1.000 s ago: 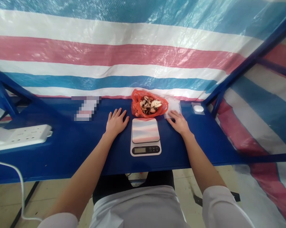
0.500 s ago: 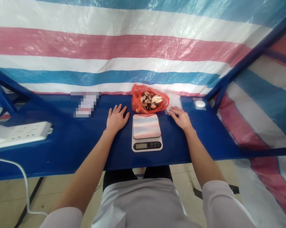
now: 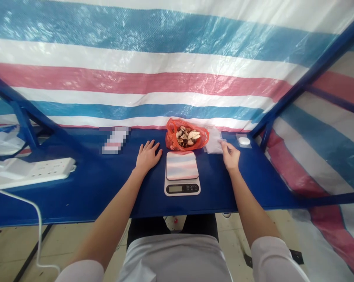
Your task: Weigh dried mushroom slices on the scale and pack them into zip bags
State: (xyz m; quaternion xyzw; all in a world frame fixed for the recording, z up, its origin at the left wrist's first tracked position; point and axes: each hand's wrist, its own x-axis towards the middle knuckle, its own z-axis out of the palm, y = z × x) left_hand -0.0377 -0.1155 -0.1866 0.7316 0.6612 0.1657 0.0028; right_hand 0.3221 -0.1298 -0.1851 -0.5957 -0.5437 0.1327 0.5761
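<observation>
My left hand (image 3: 149, 154) lies flat on the blue table with its fingers spread, left of the kitchen scale (image 3: 181, 166). My right hand (image 3: 231, 156) is closed in a pinch at the right edge of the clear plastic bags (image 3: 214, 140), which lie on the tabletop. Between my hands stands the white scale, its platform bare and its display at the near side. Right behind it, an open red plastic bag (image 3: 172, 137) holds dried, sliced pieces (image 3: 188, 136) in pale and dark brown.
A white round object in a small clear bag (image 3: 244, 141) lies at the back right. On the left are a power strip (image 3: 47, 170) with a white cable (image 3: 37, 219) and a blurred-out item (image 3: 116, 140). Striped sheeting (image 3: 147, 84) and blue frame bars (image 3: 282, 102) enclose the table.
My right hand has turned and gone from resting with fingers extended to pinching the clear bags' right edge. My left hand stays flat. The camera view has tilted up slightly.
</observation>
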